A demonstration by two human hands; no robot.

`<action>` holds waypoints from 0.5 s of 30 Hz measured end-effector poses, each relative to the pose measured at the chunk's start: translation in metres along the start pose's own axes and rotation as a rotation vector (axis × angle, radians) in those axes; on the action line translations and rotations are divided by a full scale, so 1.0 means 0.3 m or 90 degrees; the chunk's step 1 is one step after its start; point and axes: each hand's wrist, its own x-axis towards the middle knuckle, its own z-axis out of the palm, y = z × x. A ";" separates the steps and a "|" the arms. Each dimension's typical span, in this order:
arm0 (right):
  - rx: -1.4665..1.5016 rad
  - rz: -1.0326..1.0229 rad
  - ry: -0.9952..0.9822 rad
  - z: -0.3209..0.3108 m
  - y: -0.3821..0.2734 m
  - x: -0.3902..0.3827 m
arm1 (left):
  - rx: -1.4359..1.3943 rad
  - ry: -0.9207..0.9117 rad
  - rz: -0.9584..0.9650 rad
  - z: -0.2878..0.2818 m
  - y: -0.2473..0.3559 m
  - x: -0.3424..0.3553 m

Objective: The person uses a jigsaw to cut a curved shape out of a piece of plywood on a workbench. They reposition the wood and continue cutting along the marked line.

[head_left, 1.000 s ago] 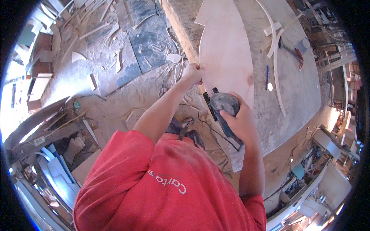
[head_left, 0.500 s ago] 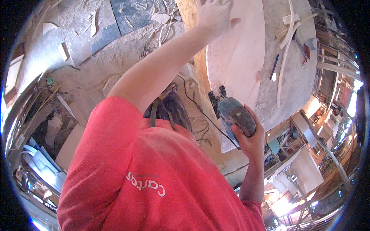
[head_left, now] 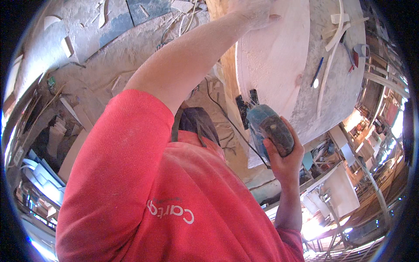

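Sawdust [head_left: 252, 56] specks the pale wooden board [head_left: 279, 65] that my distant head view shows lying on the worktop [head_left: 338, 98], near its left edge. I see the right hand [head_left: 284, 153] wrapped around a blue-and-black power tool [head_left: 270, 126], the thumb on the side nearer the red shirt [head_left: 187, 174]. The tool sits at the board's left edge, its black front parts pointing up the view, and a dark cable [head_left: 231, 120] passes just left of it. Higher up, I have the left hand [head_left: 253, 13] over the board; the frame cuts off its fingers, so I cannot tell whether they grasp anything. To the right of the board, I make out a blue pen [head_left: 317, 72] and a long curved wooden strip [head_left: 332, 48], both on the worktop.
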 end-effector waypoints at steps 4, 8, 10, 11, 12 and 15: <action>-0.002 -0.013 -0.012 -0.004 0.002 0.006 | -0.002 0.023 -0.003 0.017 -0.003 -0.003; 0.005 -0.029 -0.019 -0.005 0.000 0.010 | -0.004 0.007 -0.008 -0.012 0.002 -0.009; 0.004 -0.036 -0.016 -0.003 0.002 0.010 | 0.001 -0.001 -0.009 -0.018 0.004 -0.012; 0.004 -0.039 -0.014 -0.002 0.003 0.010 | 0.004 -0.001 -0.009 -0.016 0.004 -0.012; 0.008 -0.039 -0.013 0.000 0.003 0.010 | 0.008 -0.002 -0.009 -0.014 0.005 -0.011; 0.012 -0.041 -0.011 0.003 0.005 0.014 | 0.007 -0.002 -0.010 -0.006 0.004 -0.005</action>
